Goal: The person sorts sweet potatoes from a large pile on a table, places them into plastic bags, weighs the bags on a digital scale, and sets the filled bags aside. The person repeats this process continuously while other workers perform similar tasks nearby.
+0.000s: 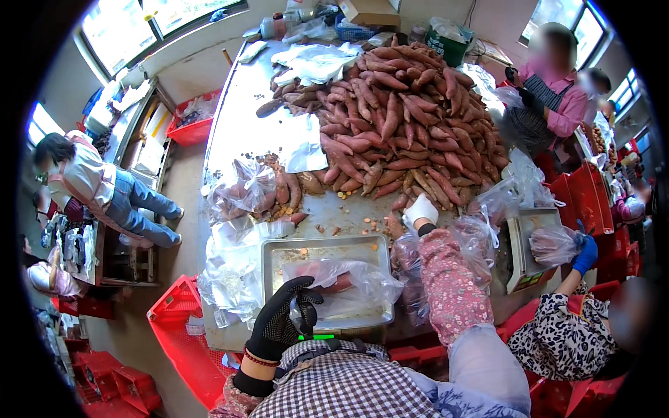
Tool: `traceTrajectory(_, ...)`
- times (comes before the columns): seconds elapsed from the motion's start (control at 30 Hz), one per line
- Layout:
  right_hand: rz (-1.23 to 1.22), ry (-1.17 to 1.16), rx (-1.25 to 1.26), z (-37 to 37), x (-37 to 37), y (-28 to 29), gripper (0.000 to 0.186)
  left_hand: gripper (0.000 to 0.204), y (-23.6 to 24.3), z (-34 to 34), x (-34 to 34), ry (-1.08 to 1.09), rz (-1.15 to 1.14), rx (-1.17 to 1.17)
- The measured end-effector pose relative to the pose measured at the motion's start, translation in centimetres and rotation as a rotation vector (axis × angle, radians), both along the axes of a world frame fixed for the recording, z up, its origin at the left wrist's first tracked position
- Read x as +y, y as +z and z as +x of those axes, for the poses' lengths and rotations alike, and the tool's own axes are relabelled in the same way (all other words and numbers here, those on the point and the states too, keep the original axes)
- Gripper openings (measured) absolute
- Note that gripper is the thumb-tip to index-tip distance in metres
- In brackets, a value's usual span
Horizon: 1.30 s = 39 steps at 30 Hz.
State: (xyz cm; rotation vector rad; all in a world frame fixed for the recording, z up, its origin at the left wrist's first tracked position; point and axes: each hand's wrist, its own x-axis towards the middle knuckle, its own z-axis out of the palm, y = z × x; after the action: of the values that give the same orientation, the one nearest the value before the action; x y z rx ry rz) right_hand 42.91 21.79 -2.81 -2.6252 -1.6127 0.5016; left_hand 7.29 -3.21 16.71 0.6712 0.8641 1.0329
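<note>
Apparent step: selecting from the heap. The right hand meets the near edge of sweet potatoes piled on the desk, its grip indiscernible; the left hand, fingers loosely spread, is beside a plastic bag in the metal tray. The next move presumably calls for a secure grasp.

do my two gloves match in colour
No, the left hand is gloved in black and the right hand in white.
</note>
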Motion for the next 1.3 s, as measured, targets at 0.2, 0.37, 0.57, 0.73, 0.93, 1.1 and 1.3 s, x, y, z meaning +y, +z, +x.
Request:
traceTrajectory(0.2, 0.180, 0.051, 0.208, 1.2, -1.1, 3.0, 0.054, 0.032, -0.7, -0.2, 1.0, 0.079, -0.052, -0.180)
traceTrajectory(0.37, 0.032, 0.244, 0.036, 0.2, -0.2, 0.0, 0.054, 0.037, 0.1, 0.6, 1.6, 0.004, 0.007, -0.067)
traceTrajectory(0.57, 0.177, 0.008, 0.201, -0.6, 1.4, -4.1, 0.047, 0.040, 0.7, -0.1, 1.5, 0.038, 0.021, 0.019)
traceTrajectory(0.73, 0.127, -0.168, 1.694, -2.7, -2.8, 3.0, 0.026, 0.034, -0.2, -0.4, 3.9, -0.015, 0.389, 0.355)
traceTrajectory(0.93, -0.304, 0.307, 1.553, -9.5, -12.1, 15.2, 0.038, 0.059, -2.4, 5.1, 8.0, -0.022, 0.106, 0.218)
traceTrajectory(1.1, 0.494, 0.173, 1.300, -11.4, -12.0, 11.5, 0.033, 0.035, -3.7, 4.1, 8.2, 0.179, 0.042, -0.066)
traceTrajectory(1.3, 0.692, 0.591, 0.797, -14.6, -14.1, 12.7, 0.044, 0.040, -5.6, 3.5, 8.3, 0.135, 0.040, -0.273)
